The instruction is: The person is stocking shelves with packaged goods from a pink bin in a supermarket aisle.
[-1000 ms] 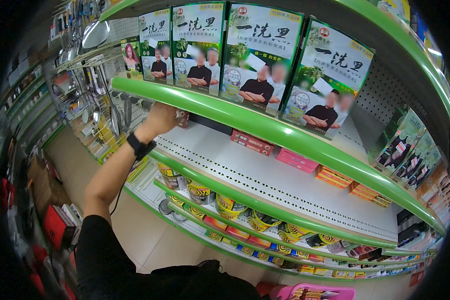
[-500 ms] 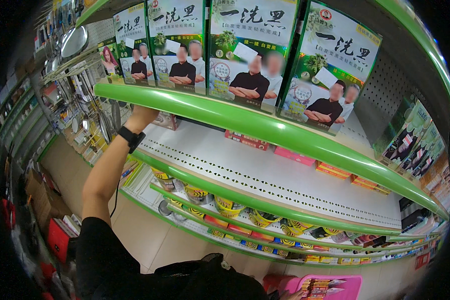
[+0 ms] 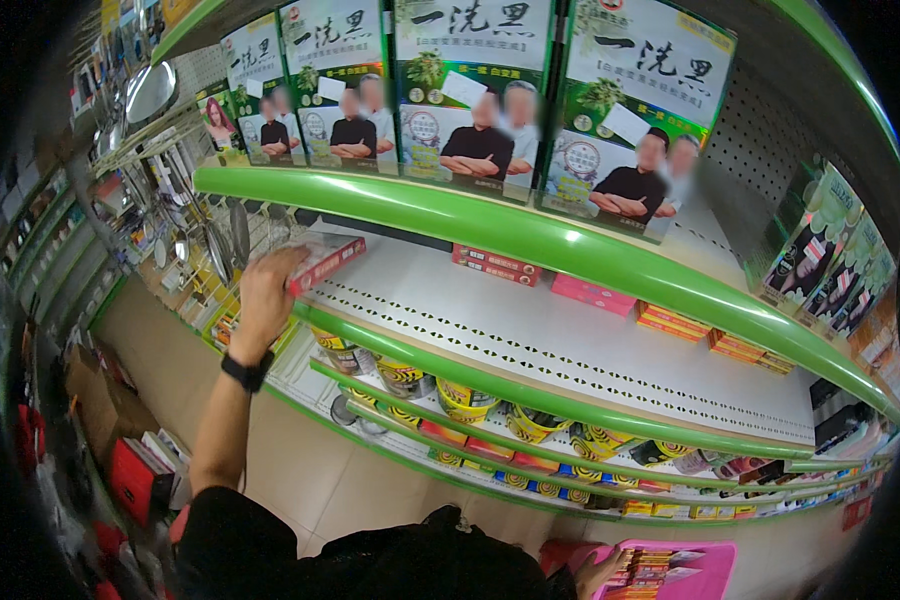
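Observation:
My left hand [image 3: 267,298] is closed on the left end of a flat red and white box [image 3: 330,266]. This box lies at the left front corner of the white shelf [image 3: 420,292], below the green-edged upper shelf. At the lower right, my right hand [image 3: 596,574] is at the left rim of a pink basket [image 3: 722,568]. Its fingers are partly hidden and appear closed on that rim. Inside the basket are several small stacked boxes [image 3: 652,568].
The green front edge [image 3: 450,213] of the upper shelf juts out above the white shelf. Large white and green boxes [image 3: 470,100] stand on it. Farther right lie red boxes [image 3: 497,264], a pink box [image 3: 592,294] and orange boxes [image 3: 673,322]. Kitchen utensils [image 3: 152,95] hang at left.
My left hand has come down and out from behind the upper shelf's edge. The flat box now shows in its grip, nearer the shelf's front. My right hand has come further into view.

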A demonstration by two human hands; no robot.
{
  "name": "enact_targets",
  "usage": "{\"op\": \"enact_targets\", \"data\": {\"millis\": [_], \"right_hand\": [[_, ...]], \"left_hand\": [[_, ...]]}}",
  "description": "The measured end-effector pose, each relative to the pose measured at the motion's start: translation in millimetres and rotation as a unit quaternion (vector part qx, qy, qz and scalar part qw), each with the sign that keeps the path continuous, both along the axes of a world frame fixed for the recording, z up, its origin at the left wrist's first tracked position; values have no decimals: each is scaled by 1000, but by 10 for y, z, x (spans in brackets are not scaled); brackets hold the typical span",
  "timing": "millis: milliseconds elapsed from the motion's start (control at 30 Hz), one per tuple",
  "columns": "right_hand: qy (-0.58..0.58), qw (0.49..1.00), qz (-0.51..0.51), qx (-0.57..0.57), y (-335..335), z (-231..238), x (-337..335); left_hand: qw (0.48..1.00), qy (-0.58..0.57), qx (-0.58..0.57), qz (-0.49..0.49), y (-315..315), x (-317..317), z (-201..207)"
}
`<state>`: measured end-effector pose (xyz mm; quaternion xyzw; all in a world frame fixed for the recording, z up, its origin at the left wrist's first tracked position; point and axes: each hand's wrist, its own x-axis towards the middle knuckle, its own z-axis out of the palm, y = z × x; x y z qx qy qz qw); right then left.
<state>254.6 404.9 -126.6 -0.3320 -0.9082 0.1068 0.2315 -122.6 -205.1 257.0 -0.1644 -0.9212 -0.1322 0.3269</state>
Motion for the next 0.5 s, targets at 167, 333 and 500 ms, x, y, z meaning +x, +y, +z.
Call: {"op": "enact_targets", "data": {"millis": [167,333,500], "right_hand": [[-25,996,-15,-80,-241,383,239],[-25,987,8,-160,-337,520,367],[58,983,-1,-175,-710,822,118]], "left_hand": [[976,216,-18,-6,376,1003,-164],[955,250,18,-158,844,1222,-269],[912,133,66,-383,1352,1119,-186]]}}
